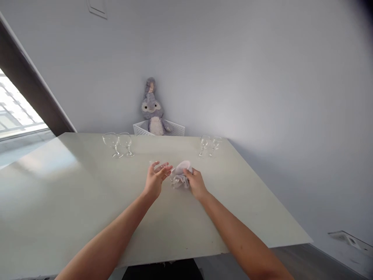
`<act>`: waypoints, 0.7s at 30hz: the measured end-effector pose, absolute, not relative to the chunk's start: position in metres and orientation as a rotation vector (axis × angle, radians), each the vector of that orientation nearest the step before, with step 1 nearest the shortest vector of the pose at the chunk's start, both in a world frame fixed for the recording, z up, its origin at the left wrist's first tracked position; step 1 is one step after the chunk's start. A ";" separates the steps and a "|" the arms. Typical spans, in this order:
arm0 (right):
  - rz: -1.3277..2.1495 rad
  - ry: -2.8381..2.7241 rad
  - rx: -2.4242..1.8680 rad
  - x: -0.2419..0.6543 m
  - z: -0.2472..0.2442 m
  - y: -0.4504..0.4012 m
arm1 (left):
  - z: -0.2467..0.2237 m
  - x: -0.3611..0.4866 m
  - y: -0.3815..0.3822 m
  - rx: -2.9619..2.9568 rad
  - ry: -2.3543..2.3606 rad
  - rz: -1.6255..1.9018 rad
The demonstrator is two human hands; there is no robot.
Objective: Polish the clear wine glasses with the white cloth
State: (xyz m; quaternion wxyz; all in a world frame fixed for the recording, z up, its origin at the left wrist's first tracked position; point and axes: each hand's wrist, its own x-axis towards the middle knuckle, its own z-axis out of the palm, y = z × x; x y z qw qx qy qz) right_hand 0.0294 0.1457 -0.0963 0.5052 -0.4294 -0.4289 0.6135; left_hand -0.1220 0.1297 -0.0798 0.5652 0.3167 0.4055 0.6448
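Observation:
My left hand (155, 179) hovers open over the pale tabletop (72, 202), its fingers spread and its fingertips close to a crumpled grey-lilac cloth (180, 175). My right hand (196, 184) rests on the cloth's right side, with its fingers closed over the fabric. Behind the hands, two stemmed clear glasses (112, 144) stand upright at the far left of the table. Another pair of stemmed glasses (209, 146) stands upright at the far right. All of them are apart from my hands.
A grey plush elephant (151, 107) sits in a white perforated basket (142, 130) behind the table's far edge, against the pale wall. A bright window (17, 109) lies to the left. Wooden floor (303, 260) shows beyond the table's right corner.

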 end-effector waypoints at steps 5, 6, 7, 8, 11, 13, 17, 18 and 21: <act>1.790 -0.945 -0.814 0.004 -0.094 0.123 | -0.074 -0.118 0.122 0.910 0.968 1.754; 1.873 -0.981 -0.776 0.000 -0.094 0.117 | -0.072 -0.117 0.120 0.992 0.993 1.764; 1.938 -1.047 -0.765 -0.002 -0.093 0.112 | -0.070 -0.116 0.119 1.065 1.023 1.776; 1.985 -1.151 -0.784 -0.003 -0.092 0.108 | -0.069 -0.117 0.119 1.125 1.055 1.795; 1.776 -1.667 -1.003 0.004 -0.087 0.104 | -0.066 -0.122 0.120 1.250 1.108 1.907; 1.237 -1.938 -1.191 0.012 -0.082 0.105 | -0.065 -0.125 0.121 1.339 1.116 1.960; 0.463 -1.934 -1.308 0.022 -0.074 0.110 | -0.065 -0.116 0.113 1.495 1.083 1.875; 0.440 -1.943 -1.275 0.022 -0.075 0.111 | -0.067 -0.111 0.110 1.529 1.057 1.817; 0.527 -2.026 -1.152 0.018 -0.084 0.117 | -0.076 -0.097 0.101 1.680 1.000 1.641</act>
